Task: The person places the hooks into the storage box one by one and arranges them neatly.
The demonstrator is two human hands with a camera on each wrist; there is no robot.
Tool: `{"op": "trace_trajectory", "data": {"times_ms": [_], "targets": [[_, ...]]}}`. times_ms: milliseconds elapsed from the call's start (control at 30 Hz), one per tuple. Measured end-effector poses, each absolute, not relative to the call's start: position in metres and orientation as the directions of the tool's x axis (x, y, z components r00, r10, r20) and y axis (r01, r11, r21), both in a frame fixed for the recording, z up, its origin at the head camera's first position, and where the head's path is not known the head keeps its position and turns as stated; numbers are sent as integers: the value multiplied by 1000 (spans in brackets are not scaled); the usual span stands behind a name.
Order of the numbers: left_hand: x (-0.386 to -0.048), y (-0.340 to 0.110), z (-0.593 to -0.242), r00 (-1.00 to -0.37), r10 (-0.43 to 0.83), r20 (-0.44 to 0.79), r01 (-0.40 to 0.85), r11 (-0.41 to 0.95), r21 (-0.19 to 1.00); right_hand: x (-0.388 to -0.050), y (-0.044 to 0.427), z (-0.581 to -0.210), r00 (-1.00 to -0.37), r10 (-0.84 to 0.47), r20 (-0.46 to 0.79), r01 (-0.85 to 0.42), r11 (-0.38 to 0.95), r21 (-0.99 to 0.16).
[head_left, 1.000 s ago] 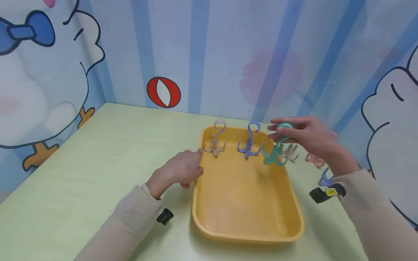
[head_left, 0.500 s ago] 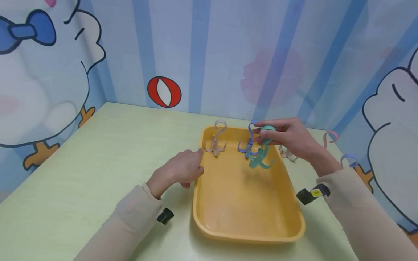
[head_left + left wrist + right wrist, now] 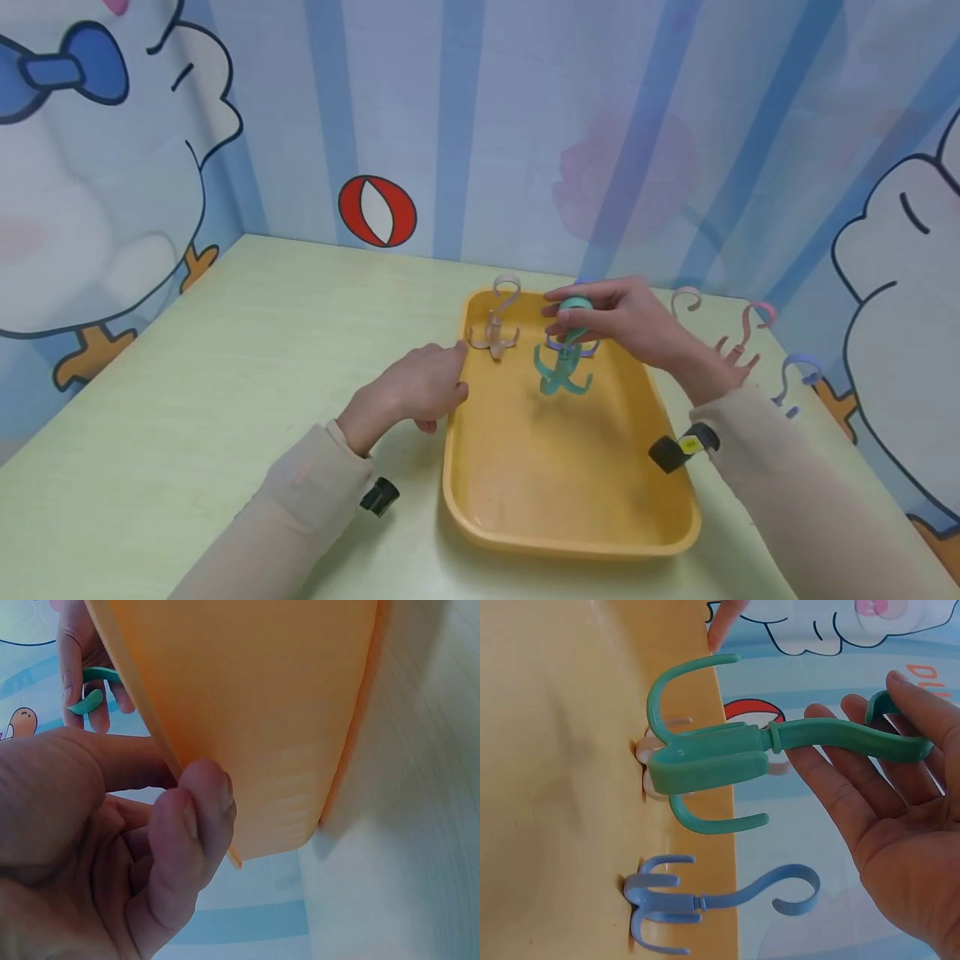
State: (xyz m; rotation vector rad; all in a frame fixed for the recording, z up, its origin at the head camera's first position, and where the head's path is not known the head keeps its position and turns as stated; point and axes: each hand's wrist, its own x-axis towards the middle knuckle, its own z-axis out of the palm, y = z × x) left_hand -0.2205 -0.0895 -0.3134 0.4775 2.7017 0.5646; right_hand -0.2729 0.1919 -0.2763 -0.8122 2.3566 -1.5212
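My right hand (image 3: 633, 321) pinches a green claw-shaped hanging hook (image 3: 562, 371) by its curved top. In the head view its several prongs hang down above the floor of a yellow tray (image 3: 525, 475). My left hand (image 3: 412, 383) grips the tray's left rim; the left wrist view shows curled fingertips (image 3: 206, 784) against the outer wall. A beige hook (image 3: 494, 333) stands upright in the tray's far left corner. Beside it stands a blue-purple hook (image 3: 664, 901), mostly hidden behind my right hand in the head view.
Right of the tray, partly covered by my right arm, stand a beige hook (image 3: 686, 293), a pink hook (image 3: 742, 342) and a blue hook (image 3: 797, 367). The pale green table (image 3: 225, 375) meets a striped cartoon backdrop (image 3: 510, 150) behind the tray.
My right hand has carried the green hook leftward from the tray's right rim to over its middle. The hooks on the right have come into fuller view. My left hand stays put.
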Motion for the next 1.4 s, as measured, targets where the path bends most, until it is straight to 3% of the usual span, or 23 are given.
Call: {"op": "trace_trajectory", "data": {"times_ms": [600,1400], "targets": [[-221,-90,-314,-885,397,-243,265,859,437,-277,153,-289,-796,-596,104,-353,318,-880],[-220,-92,-315,-880,431,-200,315,844,435,-284,128,-317,-787,-613,63,-265,244,-933]]}}
